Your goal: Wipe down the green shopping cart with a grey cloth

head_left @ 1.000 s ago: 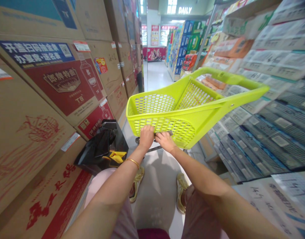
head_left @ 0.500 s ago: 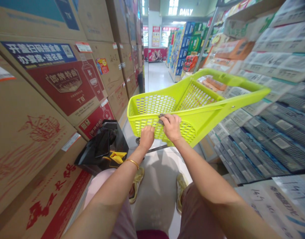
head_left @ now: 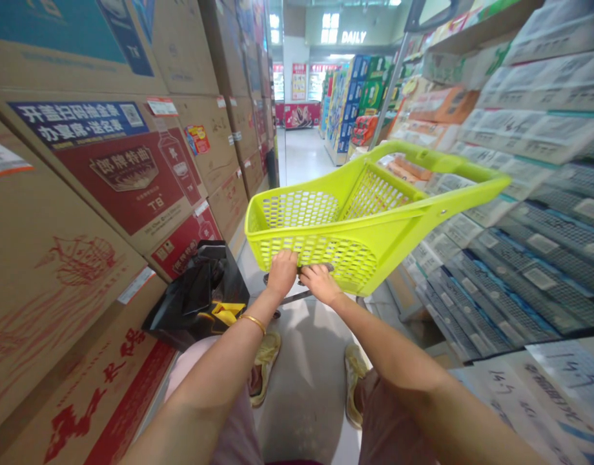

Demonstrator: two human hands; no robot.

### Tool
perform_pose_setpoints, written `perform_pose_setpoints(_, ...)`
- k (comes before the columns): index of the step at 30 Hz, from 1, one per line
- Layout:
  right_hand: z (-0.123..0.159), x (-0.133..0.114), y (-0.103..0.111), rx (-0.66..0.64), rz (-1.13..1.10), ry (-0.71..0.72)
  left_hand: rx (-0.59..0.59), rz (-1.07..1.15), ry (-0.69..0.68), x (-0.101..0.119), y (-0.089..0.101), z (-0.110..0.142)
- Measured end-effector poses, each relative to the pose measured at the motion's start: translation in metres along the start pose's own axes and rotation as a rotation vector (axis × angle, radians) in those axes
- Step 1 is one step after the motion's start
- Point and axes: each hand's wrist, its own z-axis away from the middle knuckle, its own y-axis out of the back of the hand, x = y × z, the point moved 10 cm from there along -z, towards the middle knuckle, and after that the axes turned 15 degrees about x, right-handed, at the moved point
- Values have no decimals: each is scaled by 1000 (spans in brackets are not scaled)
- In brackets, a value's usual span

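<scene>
A lime-green plastic shopping cart (head_left: 403,223) with perforated sides stands sideways in front of me. My left hand (head_left: 282,274) is at the lower part of its near side, fingers curled against the holes. Close beside it, my right hand (head_left: 320,283) is closed at the basket's lower edge. A dark grey, cloth-like piece (head_left: 330,266) shows at the right hand's fingers, mostly hidden under them. The cart's basket holds nothing that I can see.
Stacked cardboard cartons (head_left: 132,174) line the left side. A black bag (head_left: 200,290) with a yellow piece stands on the floor by them. Packaged goods (head_left: 529,129) fill the right side. The aisle floor (head_left: 304,152) runs on beyond the cart.
My right hand has moved down and left along the cart's side, from near the upper rim to the lower edge, with the grey piece. The left hand has shifted slightly down.
</scene>
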Motion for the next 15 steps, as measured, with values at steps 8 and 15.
perform_pose_setpoints(8,-36,35,58,215,68,-151,-5,-24,-36,1,4,-3)
perform_pose_setpoints(15,-41,78,108,452,94,-323,-60,-40,-34,8,13,-7)
